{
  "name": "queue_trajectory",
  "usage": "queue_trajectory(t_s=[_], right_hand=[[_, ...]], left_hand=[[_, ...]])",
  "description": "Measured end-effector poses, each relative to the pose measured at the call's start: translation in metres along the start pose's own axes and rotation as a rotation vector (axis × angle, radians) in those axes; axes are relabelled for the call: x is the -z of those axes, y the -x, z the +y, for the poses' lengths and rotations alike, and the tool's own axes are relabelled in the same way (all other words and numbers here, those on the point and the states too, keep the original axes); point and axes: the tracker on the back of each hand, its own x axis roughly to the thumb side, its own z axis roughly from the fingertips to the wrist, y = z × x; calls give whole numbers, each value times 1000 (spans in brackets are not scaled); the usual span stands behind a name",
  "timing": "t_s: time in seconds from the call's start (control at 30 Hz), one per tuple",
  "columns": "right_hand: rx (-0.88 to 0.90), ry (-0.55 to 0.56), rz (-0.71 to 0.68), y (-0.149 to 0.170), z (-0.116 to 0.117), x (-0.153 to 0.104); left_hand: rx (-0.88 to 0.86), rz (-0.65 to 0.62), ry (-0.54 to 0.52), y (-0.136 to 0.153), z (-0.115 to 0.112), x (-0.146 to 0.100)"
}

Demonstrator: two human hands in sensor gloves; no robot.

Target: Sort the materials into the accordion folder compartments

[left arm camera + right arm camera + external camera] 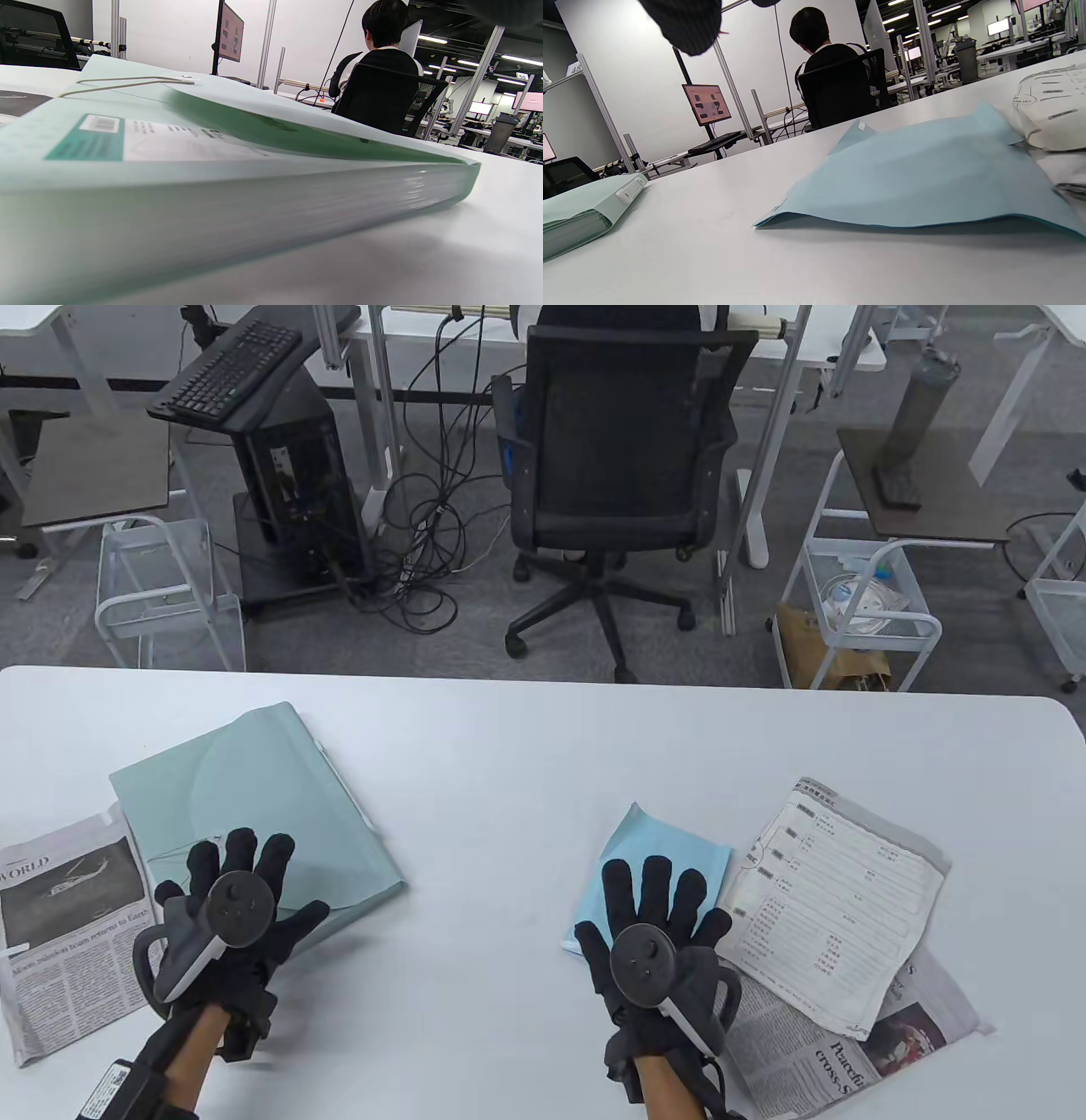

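On the white counter [526, 746], toward the left, lies the accordion folder [271, 806], pale green, closed and flat, with its elastic cord [123, 82] across the flap. Partly under its left edge lies a newspaper sheet [64, 916]. Toward the right lie the materials: a light blue sheet [657, 848], beside it a printed form [836, 899], and below that another newspaper [857, 1052].

Over the near corner of the folder hovers or rests the left hand [233, 899], fingers spread and nearly straight, clamped on nothing; cannot tell from these views whether the fingertips really press the cover. Over the near edge of the blue sheet lies the right hand [657, 933], fingers also straight and apart, holding nothing; contact with the paper looks likely but is not certain. In the right wrist view, the blue sheet bulges up a little from the counter, and one fingertip [687, 25] hangs well above it.

Probably the first step: opening the folder before any sorting. To do it well: hold the folder body down with the left palm, slip the cord off first, then lift the flap fully back so the compartments show. For the blue sheet: slide it toward the counter edge or pinch at the raised corner, without creasing, and take only one sheet at a time.
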Motion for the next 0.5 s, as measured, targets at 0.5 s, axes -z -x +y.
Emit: queue_trajectory(t_s=[0.5], right_hand=[[-10,-1,-19,-2,1,0]], left_hand=[[27,503,207,60,-16,17]])
